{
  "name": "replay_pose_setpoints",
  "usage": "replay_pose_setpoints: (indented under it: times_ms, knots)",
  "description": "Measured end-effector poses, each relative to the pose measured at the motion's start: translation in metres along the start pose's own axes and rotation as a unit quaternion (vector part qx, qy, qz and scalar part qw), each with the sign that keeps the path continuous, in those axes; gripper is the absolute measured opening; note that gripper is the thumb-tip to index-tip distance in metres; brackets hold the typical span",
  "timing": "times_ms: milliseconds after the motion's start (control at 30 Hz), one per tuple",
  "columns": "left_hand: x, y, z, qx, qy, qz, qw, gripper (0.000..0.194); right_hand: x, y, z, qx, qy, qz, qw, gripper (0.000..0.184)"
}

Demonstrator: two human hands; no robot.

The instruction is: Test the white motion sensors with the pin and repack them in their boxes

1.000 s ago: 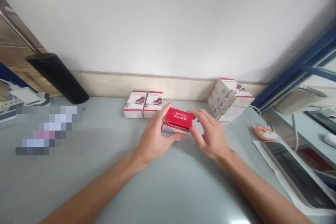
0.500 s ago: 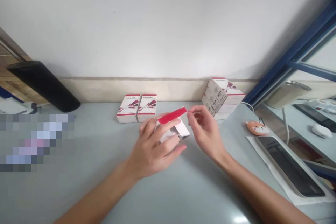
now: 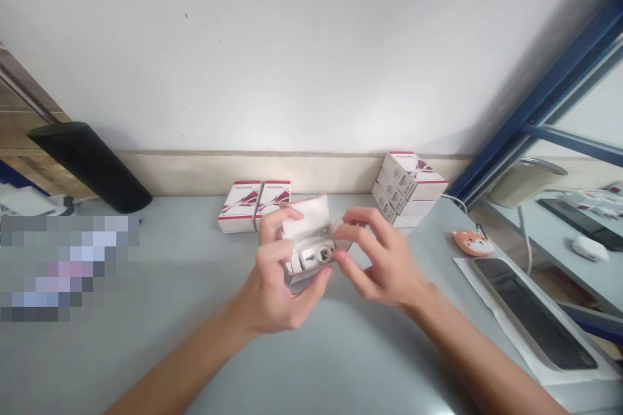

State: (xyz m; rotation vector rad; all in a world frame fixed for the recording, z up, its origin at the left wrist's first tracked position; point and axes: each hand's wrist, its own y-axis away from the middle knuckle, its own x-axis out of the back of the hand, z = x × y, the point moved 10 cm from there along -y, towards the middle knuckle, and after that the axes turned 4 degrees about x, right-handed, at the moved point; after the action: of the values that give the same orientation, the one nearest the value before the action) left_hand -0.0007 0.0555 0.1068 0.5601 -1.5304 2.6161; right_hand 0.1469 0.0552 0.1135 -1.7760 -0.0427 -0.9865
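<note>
1. An open white cardboard box [image 3: 305, 217], its lid flap raised, is held above the pale grey tabletop [image 3: 185, 363], gripped in the left hand [image 3: 277, 279].
2. A white cylindrical device [image 3: 316, 254] lies inside.
3. The right hand [image 3: 384, 266] is beside it, curled fingertips [image 3: 341, 231] touching the box's right edge; whether they grip, I cannot tell.
4. Behind stand two white-and-red cardboard boxes [image 3: 254, 206] and a stack of white-and-red cardboard boxes [image 3: 409, 189].
</note>
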Motion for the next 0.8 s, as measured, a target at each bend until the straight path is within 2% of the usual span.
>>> replay_pose_setpoints:
  times_ms: [67,167,267,367,433,500,600,633,700,767,800]
  knots:
    - [0.002,0.0,-0.013,0.056,0.042,0.008,0.998,0.044,0.003,0.001,0.014,-0.061,-0.014,0.016,0.998,0.012]
    - [-0.002,0.01,-0.042,0.18,0.118,0.007,0.976,0.02,-0.001,0.003,0.028,-0.133,-0.058,0.009,0.989,0.013]
    - [-0.007,0.019,-0.053,0.224,0.161,0.006,0.961,0.013,-0.005,0.002,0.027,-0.136,-0.075,-0.016,0.988,0.026]
    - [-0.015,0.02,-0.048,0.208,0.172,-0.021,0.963,0.016,-0.007,0.0,0.019,-0.106,-0.064,-0.049,0.991,0.037]
    - [-0.018,0.018,-0.043,0.186,0.147,-0.032,0.971,0.026,-0.005,-0.001,0.017,-0.104,-0.057,-0.056,0.991,0.029]
    - [-0.017,0.014,-0.035,0.15,0.079,-0.03,0.985,0.036,-0.002,-0.002,0.018,-0.123,-0.065,-0.05,0.989,0.021]
    - [-0.015,0.01,-0.027,0.099,-0.028,-0.023,0.994,0.044,0.0,-0.002,0.026,-0.162,-0.13,-0.04,0.977,0.012]
    - [-0.016,0.009,-0.026,0.088,-0.041,-0.025,0.995,0.045,0.001,-0.002,0.032,-0.18,-0.165,-0.026,0.969,0.011]
    - [-0.017,0.009,-0.026,0.071,-0.033,-0.033,0.996,0.047,0.008,0.004,0.052,-0.232,-0.222,0.038,0.946,0.016]
    - [-0.019,0.011,-0.028,0.068,-0.005,-0.04,0.997,0.049,0.015,0.017,0.08,-0.3,-0.23,0.118,0.918,0.024]
    - [-0.019,0.011,-0.029,0.07,0.005,-0.043,0.997,0.049,0.015,0.025,0.094,-0.333,-0.21,0.139,0.909,0.028]
